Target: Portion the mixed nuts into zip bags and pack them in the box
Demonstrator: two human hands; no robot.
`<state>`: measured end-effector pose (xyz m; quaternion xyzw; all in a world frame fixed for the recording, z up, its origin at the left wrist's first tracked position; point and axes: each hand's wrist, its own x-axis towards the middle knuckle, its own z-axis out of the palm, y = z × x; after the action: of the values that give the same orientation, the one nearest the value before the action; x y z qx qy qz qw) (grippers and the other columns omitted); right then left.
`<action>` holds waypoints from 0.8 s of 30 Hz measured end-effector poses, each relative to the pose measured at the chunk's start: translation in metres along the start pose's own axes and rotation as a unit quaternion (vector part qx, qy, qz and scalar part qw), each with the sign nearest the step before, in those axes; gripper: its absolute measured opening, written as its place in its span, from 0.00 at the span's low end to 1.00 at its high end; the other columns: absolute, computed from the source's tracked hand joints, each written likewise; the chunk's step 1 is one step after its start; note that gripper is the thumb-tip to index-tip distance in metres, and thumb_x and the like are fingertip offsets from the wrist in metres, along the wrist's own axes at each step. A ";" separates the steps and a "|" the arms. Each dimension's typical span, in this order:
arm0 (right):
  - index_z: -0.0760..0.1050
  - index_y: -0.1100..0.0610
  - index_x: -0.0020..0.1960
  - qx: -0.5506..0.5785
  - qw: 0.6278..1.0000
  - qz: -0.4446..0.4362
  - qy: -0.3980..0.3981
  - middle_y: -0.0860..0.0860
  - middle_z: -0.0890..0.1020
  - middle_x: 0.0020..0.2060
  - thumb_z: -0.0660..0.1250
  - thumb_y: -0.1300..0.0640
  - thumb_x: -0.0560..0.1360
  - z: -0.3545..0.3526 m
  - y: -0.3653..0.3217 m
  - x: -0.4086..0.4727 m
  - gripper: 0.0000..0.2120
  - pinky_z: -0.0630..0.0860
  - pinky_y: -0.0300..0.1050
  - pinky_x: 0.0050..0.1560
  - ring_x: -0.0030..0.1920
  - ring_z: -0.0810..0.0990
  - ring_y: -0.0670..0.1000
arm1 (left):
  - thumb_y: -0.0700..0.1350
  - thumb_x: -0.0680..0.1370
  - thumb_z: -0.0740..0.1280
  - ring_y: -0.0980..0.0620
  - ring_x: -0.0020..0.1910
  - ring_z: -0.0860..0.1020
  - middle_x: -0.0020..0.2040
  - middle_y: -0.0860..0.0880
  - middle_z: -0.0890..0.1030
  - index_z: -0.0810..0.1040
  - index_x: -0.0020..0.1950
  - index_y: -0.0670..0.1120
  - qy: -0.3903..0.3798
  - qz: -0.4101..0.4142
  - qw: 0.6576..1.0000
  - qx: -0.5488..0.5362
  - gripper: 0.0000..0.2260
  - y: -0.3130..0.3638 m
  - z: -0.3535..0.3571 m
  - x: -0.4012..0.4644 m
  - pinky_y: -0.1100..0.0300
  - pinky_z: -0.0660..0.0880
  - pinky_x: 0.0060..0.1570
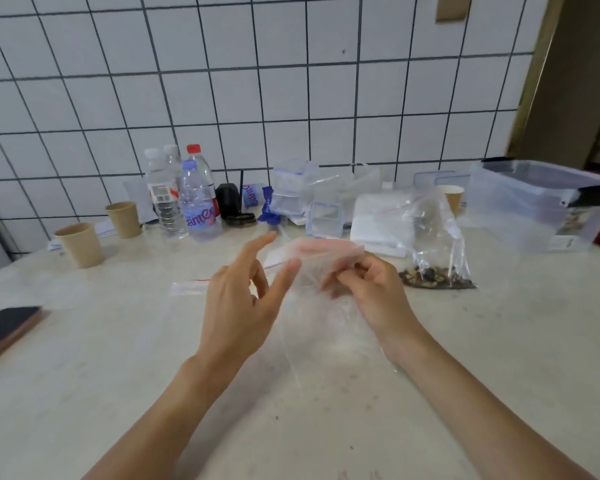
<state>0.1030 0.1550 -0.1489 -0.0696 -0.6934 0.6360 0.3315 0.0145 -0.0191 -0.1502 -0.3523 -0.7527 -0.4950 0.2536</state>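
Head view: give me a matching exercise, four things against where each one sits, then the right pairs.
Things:
1. phone
2. box
3. nut bag
4. empty bag

Places:
A. far right of the table
B. between the two hands
C. left table edge
D. standing right of the hands

Pairs: 1-C, 2-A, 3-D, 4-B

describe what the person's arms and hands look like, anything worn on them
Both forearms are bare as far as the picture shows: no sleeves reach into view. The left hand and the right hand wear no gloves, and no rings, watch or bracelet show on the fingers or wrists. The nails look short and unpainted, though the picture is somewhat blurred there.
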 end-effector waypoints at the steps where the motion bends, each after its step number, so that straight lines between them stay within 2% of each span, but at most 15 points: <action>1: 0.84 0.59 0.49 -0.003 1.000 -0.004 0.006 0.58 0.87 0.40 0.62 0.74 0.77 0.000 0.004 -0.001 0.16 0.81 0.49 0.44 0.38 0.84 0.53 | 0.72 0.79 0.58 0.58 0.28 0.71 0.28 0.58 0.71 0.82 0.59 0.53 -0.004 -0.033 0.999 -0.005 0.27 -0.001 0.000 0.002 0.61 0.68 0.37; 3: 0.85 0.58 0.54 -0.010 1.000 -0.027 -0.004 0.56 0.88 0.47 0.61 0.74 0.77 -0.001 0.006 -0.001 0.19 0.80 0.53 0.48 0.43 0.86 0.57 | 0.71 0.81 0.52 0.59 0.27 0.70 0.24 0.57 0.70 0.85 0.52 0.53 -0.017 -0.093 0.995 -0.010 0.30 -0.003 0.001 0.004 0.64 0.64 0.32; 5: 0.86 0.51 0.51 -0.008 0.998 -0.061 -0.017 0.50 0.88 0.52 0.61 0.74 0.78 -0.002 0.001 -0.001 0.23 0.81 0.50 0.49 0.45 0.87 0.56 | 0.70 0.81 0.52 0.61 0.27 0.74 0.24 0.56 0.74 0.86 0.48 0.54 -0.042 -0.132 0.990 -0.023 0.29 -0.005 -0.001 0.005 0.62 0.69 0.33; 7: 0.85 0.43 0.43 -0.003 0.997 -0.080 -0.010 0.43 0.88 0.46 0.62 0.73 0.78 -0.004 -0.005 -0.003 0.27 0.80 0.38 0.44 0.40 0.85 0.46 | 0.69 0.81 0.58 0.58 0.25 0.76 0.25 0.49 0.77 0.85 0.43 0.52 -0.097 -0.163 0.980 -0.062 0.26 -0.003 -0.004 0.007 0.55 0.75 0.36; 8: 0.85 0.40 0.41 -0.006 0.996 -0.083 -0.009 0.40 0.87 0.43 0.63 0.72 0.79 -0.004 -0.007 -0.004 0.27 0.78 0.34 0.43 0.38 0.83 0.42 | 0.69 0.79 0.61 0.55 0.26 0.78 0.26 0.49 0.79 0.84 0.40 0.52 -0.122 -0.175 0.973 -0.093 0.24 0.000 -0.005 0.007 0.56 0.76 0.36; 10: 0.84 0.38 0.41 -0.015 0.997 -0.081 -0.012 0.39 0.87 0.43 0.63 0.69 0.79 -0.005 -0.008 -0.006 0.26 0.77 0.33 0.43 0.40 0.82 0.41 | 0.67 0.76 0.67 0.52 0.27 0.81 0.30 0.49 0.82 0.84 0.39 0.52 -0.151 -0.183 0.961 -0.142 0.19 0.005 -0.004 0.006 0.57 0.77 0.37; 12: 0.84 0.41 0.43 -0.038 0.997 -0.064 -0.003 0.42 0.88 0.45 0.64 0.66 0.79 -0.004 -0.006 -0.007 0.22 0.77 0.39 0.45 0.44 0.84 0.45 | 0.64 0.75 0.71 0.51 0.30 0.83 0.33 0.49 0.84 0.85 0.41 0.52 -0.159 -0.181 0.959 -0.148 0.17 0.010 -0.001 0.004 0.56 0.78 0.37; 14: 0.83 0.49 0.45 -0.067 0.997 -0.029 0.013 0.48 0.87 0.44 0.65 0.65 0.78 -0.003 0.000 -0.007 0.13 0.77 0.52 0.45 0.45 0.83 0.53 | 0.62 0.73 0.75 0.50 0.32 0.85 0.35 0.49 0.85 0.85 0.43 0.51 -0.157 -0.178 0.959 -0.157 0.14 0.012 0.001 0.003 0.53 0.80 0.38; 15: 0.82 0.52 0.46 -0.077 0.997 -0.009 0.009 0.51 0.87 0.45 0.66 0.64 0.78 -0.001 0.002 -0.007 0.09 0.78 0.55 0.45 0.45 0.84 0.55 | 0.61 0.71 0.77 0.50 0.33 0.85 0.35 0.49 0.85 0.85 0.44 0.51 -0.154 -0.178 0.958 -0.164 0.14 0.012 0.002 0.002 0.51 0.81 0.39; 17: 0.80 0.54 0.50 -0.062 0.997 0.034 -0.027 0.51 0.86 0.47 0.70 0.61 0.77 0.001 0.001 -0.010 0.04 0.77 0.50 0.41 0.45 0.84 0.49 | 0.60 0.67 0.80 0.49 0.34 0.86 0.36 0.49 0.86 0.85 0.46 0.51 -0.151 -0.176 0.957 -0.174 0.16 0.013 0.001 0.002 0.52 0.82 0.38; 19: 0.79 0.54 0.55 -0.038 0.994 0.064 -0.079 0.49 0.85 0.49 0.73 0.58 0.73 -0.002 -0.002 -0.011 0.11 0.77 0.46 0.46 0.49 0.83 0.46 | 0.59 0.65 0.82 0.49 0.35 0.86 0.37 0.50 0.87 0.85 0.48 0.50 -0.149 -0.176 0.956 -0.181 0.19 0.013 0.001 0.002 0.56 0.83 0.36; 21: 0.77 0.53 0.59 -0.022 0.988 0.084 -0.129 0.49 0.84 0.52 0.74 0.56 0.69 -0.006 -0.007 -0.012 0.19 0.78 0.49 0.56 0.56 0.83 0.48 | 0.58 0.64 0.83 0.50 0.35 0.85 0.38 0.50 0.87 0.84 0.50 0.50 -0.143 -0.178 0.955 -0.188 0.20 0.012 0.000 0.003 0.58 0.83 0.36; 24: 0.78 0.55 0.60 -0.017 0.986 0.094 -0.135 0.51 0.85 0.55 0.74 0.51 0.70 -0.006 -0.017 -0.012 0.21 0.77 0.50 0.64 0.58 0.83 0.49 | 0.55 0.64 0.84 0.50 0.37 0.85 0.39 0.50 0.87 0.84 0.54 0.50 -0.140 -0.183 0.954 -0.190 0.22 0.011 0.000 0.005 0.55 0.84 0.38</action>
<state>0.1207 0.1510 -0.1377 -0.0537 -0.7325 0.6563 0.1724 0.0201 -0.0148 -0.1406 -0.3159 -0.7242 -0.6126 -0.0211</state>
